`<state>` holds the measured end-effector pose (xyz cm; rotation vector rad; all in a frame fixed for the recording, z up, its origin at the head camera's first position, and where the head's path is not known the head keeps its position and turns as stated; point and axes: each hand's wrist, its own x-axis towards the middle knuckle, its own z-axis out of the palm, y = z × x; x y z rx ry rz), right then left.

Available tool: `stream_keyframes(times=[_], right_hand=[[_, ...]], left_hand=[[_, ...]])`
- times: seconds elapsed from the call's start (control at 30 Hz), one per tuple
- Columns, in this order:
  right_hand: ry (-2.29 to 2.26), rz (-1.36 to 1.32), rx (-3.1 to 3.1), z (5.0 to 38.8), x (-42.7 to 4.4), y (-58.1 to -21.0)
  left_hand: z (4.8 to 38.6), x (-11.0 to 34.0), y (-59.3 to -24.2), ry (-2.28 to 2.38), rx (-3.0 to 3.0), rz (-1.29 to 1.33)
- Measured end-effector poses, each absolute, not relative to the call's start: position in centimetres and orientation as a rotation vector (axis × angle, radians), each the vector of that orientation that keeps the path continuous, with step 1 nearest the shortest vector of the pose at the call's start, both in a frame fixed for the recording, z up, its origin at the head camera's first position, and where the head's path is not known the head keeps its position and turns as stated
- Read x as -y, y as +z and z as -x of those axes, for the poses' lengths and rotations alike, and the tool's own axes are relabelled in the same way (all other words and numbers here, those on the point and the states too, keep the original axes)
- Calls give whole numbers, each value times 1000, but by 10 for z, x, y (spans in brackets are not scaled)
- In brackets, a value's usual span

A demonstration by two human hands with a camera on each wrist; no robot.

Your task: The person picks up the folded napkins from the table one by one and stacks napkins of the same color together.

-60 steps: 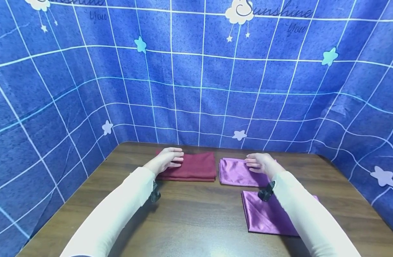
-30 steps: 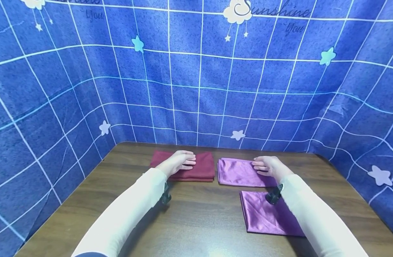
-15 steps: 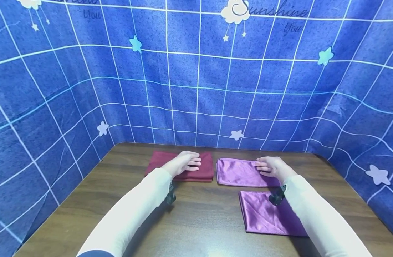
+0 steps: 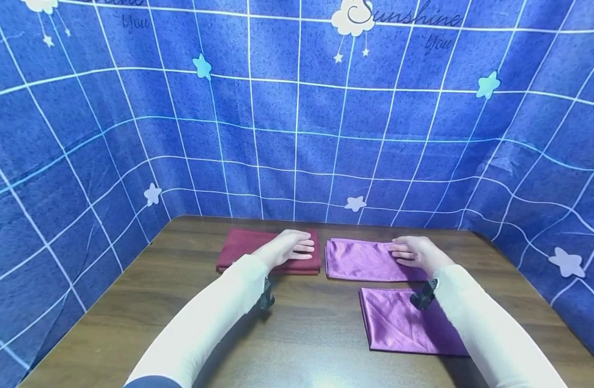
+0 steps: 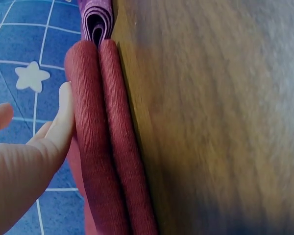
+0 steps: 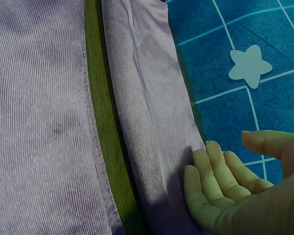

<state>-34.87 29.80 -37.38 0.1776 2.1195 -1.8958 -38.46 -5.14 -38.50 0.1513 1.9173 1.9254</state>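
Observation:
A dark red folded cloth (image 4: 246,245) lies flat near the back of the table, with my left hand (image 4: 289,249) over its right part, fingers extended and relaxed. In the left wrist view, one finger of that hand comes right up against the cloth's thick fold (image 5: 88,107). My right hand (image 4: 420,252) is over the right part of a light purple, shiny folded cloth (image 4: 357,261). Its fingertips rest on or just above the fabric in the right wrist view; which one, I cannot tell. Neither hand pinches any fabric.
A darker purple satin cloth (image 4: 399,323), folded flat, lies nearer on the wooden table (image 4: 302,334), partly covered by my right forearm. A blue curtain (image 4: 277,134) with a white grid and stars hangs behind and beside the table.
My left hand has slid rightward over the red cloth, from its left end to its right part. My right hand has shifted slightly right over the light purple cloth. The cloths stay in place.

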Motion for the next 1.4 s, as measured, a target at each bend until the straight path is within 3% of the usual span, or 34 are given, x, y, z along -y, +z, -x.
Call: stream_keyframes(times=[1.0,1.4], right_hand=[[-2003,-330,-2111,342,-326,-368],[-1835,-501,-2113,341,-341,-371]], left_hand=[[375,10,-390,1827,-1973,-201],[372,-9,-391,1835,-2046,-36]])
